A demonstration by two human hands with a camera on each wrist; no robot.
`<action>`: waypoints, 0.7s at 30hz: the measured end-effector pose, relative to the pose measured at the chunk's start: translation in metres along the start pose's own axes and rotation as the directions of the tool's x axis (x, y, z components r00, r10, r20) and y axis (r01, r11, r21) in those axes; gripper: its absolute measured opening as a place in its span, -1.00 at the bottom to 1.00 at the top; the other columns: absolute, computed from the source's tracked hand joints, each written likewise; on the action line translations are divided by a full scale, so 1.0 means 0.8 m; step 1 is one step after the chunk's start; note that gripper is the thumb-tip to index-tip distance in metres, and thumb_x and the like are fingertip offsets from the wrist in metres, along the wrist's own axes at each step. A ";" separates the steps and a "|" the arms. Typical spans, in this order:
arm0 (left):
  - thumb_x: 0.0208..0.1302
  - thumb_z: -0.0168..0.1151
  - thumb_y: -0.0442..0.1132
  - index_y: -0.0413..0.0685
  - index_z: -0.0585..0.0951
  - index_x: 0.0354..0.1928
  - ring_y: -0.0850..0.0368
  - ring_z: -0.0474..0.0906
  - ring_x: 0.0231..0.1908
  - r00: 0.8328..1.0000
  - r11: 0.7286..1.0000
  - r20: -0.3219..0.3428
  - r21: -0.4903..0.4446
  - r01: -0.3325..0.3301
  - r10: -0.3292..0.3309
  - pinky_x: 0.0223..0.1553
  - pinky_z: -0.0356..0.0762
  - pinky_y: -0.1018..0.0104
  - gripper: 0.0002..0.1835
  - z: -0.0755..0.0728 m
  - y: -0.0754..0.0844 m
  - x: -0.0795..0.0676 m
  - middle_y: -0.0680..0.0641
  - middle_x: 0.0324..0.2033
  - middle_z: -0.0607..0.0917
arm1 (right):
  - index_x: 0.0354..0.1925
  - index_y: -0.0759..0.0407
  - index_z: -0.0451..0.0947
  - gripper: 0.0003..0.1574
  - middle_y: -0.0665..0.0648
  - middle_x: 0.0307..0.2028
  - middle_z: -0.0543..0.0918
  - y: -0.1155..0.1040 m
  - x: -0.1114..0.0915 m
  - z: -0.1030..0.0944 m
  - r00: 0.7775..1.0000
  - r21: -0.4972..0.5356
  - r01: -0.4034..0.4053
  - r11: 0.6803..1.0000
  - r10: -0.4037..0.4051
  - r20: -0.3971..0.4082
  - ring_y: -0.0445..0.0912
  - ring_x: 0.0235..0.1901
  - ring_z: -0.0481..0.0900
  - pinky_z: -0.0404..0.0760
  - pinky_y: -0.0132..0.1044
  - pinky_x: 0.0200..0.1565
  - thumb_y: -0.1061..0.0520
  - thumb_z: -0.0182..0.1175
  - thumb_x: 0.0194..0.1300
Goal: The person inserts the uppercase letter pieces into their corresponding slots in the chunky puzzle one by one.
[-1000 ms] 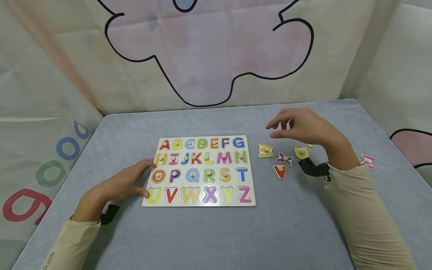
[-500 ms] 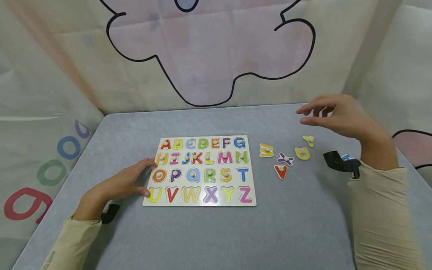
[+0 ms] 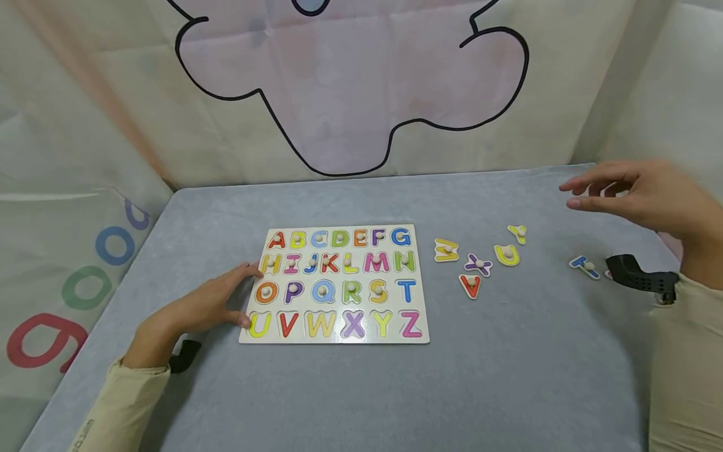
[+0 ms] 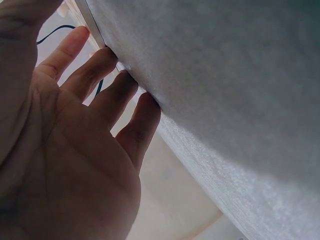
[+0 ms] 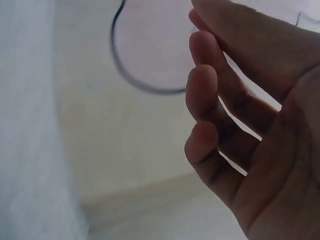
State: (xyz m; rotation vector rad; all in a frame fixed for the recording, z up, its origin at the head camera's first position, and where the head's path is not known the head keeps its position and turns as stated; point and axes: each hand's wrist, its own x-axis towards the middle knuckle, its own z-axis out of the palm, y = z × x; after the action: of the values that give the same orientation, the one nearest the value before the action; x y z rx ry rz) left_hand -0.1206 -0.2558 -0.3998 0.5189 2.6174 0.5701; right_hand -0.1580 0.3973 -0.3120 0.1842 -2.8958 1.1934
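The white alphabet board lies flat on the table, its upper rows filled with knobbed letters up to S. In its T slot and bottom-row slots, such as the W slot, no knobs show. My left hand rests at the board's left edge, thumb at the lower corner; in the left wrist view the fingers reach down to the cloth. My right hand hovers over the table's right side, fingers loosely bent and holding nothing. Nearest below it lies the blue letter T.
Right of the board lie loose letters: a yellow W, a purple X, a red V, a yellow U and a yellow Y. A pink piece is mostly hidden behind the black wrist mount.
My right hand has moved far to the right, from above the W to beyond the loose letters, uncovering the Y, the U and the T. The left hand stays at the board.
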 end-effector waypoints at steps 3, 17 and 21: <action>-0.11 0.58 0.01 0.02 0.27 0.32 -0.30 0.26 0.36 1.000 1.000 -0.007 -0.001 -0.004 0.004 0.32 0.29 -0.31 -0.06 -0.001 0.002 -0.001 -0.30 0.47 0.21 | 0.04 0.07 0.69 -0.62 -0.27 -0.30 0.75 0.043 0.004 -0.008 0.994 -0.082 -0.011 0.997 0.019 0.108 -0.28 -0.34 0.59 0.46 -0.52 -0.34 0.13 0.40 0.23; -0.09 0.57 0.04 0.05 0.27 0.33 -0.33 0.18 0.42 1.000 1.000 -0.015 0.024 0.017 -0.016 0.35 0.22 -0.33 -0.06 -0.002 -0.001 -0.006 -0.30 0.49 0.18 | -0.23 0.10 0.77 -0.71 -0.20 -0.29 0.65 0.147 -0.006 0.013 0.905 -0.080 0.237 0.968 -0.190 0.380 -0.31 -0.40 0.53 0.45 -0.41 -0.46 0.37 0.43 0.05; -0.08 0.55 0.08 0.04 0.27 0.32 -0.32 0.19 0.42 1.000 1.000 -0.012 0.024 0.009 -0.009 0.36 0.22 -0.32 -0.06 0.000 0.001 -0.004 -0.29 0.49 0.18 | -0.29 0.02 0.79 -0.78 -0.27 -0.32 0.62 0.154 -0.008 0.021 0.926 -0.174 0.168 0.970 -0.095 0.364 -0.35 -0.37 0.47 0.42 -0.42 -0.45 0.28 0.46 0.05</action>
State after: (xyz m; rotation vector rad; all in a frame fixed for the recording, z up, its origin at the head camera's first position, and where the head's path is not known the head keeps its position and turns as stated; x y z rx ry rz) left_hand -0.1175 -0.2567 -0.3984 0.5120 2.6389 0.5413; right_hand -0.1645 0.4726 -0.4108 0.6440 -3.2169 0.9181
